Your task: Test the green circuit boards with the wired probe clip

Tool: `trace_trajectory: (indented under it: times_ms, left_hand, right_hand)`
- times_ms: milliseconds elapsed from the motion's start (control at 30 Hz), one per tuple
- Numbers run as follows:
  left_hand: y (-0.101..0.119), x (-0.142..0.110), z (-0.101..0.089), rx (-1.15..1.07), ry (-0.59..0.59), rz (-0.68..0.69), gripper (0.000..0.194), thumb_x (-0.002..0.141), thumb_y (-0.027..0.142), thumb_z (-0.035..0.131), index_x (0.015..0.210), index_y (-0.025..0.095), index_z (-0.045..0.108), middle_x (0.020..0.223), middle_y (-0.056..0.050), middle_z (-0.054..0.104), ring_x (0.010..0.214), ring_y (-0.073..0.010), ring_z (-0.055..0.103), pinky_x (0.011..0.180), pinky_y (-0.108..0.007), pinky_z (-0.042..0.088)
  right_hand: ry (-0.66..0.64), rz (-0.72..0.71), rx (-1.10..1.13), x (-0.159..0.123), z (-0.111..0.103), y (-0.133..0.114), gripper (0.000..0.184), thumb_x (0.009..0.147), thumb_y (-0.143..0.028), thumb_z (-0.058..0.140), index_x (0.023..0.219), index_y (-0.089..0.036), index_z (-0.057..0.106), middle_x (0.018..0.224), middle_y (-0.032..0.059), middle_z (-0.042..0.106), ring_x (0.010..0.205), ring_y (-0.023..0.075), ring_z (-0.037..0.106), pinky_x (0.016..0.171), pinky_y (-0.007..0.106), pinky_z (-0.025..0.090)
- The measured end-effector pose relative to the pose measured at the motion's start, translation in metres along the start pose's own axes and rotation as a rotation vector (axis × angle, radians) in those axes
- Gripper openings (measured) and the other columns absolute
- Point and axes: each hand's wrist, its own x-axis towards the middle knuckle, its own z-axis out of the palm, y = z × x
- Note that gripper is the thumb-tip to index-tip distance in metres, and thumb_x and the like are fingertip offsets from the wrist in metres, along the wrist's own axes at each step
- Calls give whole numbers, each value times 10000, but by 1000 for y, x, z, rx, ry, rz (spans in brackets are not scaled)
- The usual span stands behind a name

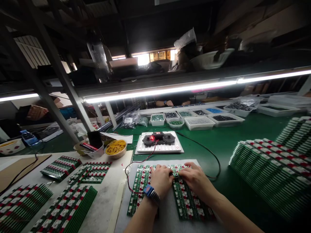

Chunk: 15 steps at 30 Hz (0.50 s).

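My left hand (pixel 160 179), with a blue watch on its wrist, rests knuckles-up on a fan of green circuit board strips (pixel 187 202) laid on a white mat. My right hand (pixel 193 179) lies beside it on the same strips. The fingers of both hands curl together around a small dark part (pixel 175 175) between them. Red and black wires (pixel 132 171) run from the strips toward a white test fixture (pixel 159 143) with two black gear-shaped discs and a red light.
Rows of green strips (pixel 272 168) are stacked at the right, more bundles (pixel 60 166) at the left. A bowl of yellow rubber bands (pixel 116 148) and a black cup (pixel 94 139) stand left of the fixture. White trays of parts (pixel 199 123) line the back. Another person's arms (pixel 167 103) show beyond them.
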Motion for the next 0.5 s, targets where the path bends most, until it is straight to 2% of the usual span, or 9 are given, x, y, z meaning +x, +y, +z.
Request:
trace_trajectory:
  times_ms: [133, 267, 333, 500]
  left_hand:
    - [0, 3, 0, 4, 8, 4, 149, 849, 281, 601, 944, 261, 715, 988, -37, 693, 1039, -275, 526, 1001, -568, 328]
    - [2, 5, -2, 19, 21, 15, 127, 812, 276, 656, 904, 231, 732, 922, -60, 694, 1058, -286, 499, 1007, -508, 337]
    - [4, 5, -4, 26, 32, 28, 115, 800, 268, 669, 886, 218, 726, 914, -61, 687, 1053, -281, 497, 1015, -493, 333]
    - [6, 1, -10, 24, 58, 58, 110, 829, 262, 638, 898, 231, 718, 941, -55, 683, 1042, -280, 503, 1040, -564, 275]
  right_hand:
    - [12, -7, -24, 1, 1, -2, 292, 858, -25, 489, 883, -232, 693, 900, 0, 711, 1175, 304, 468, 979, 480, 348]
    - [60, 55, -51, 4, -4, -10, 281, 848, -21, 509, 766, -225, 683, 751, -3, 678, 1010, 271, 523, 972, 508, 309]
    - [76, 79, -40, 5, -6, -12, 257, 834, -19, 531, 765, -220, 676, 741, -6, 667, 960, 257, 521, 946, 503, 311]
    - [94, 80, 54, 4, -7, -5, 243, 838, -52, 551, 880, -244, 695, 827, -1, 690, 973, 264, 500, 873, 453, 347]
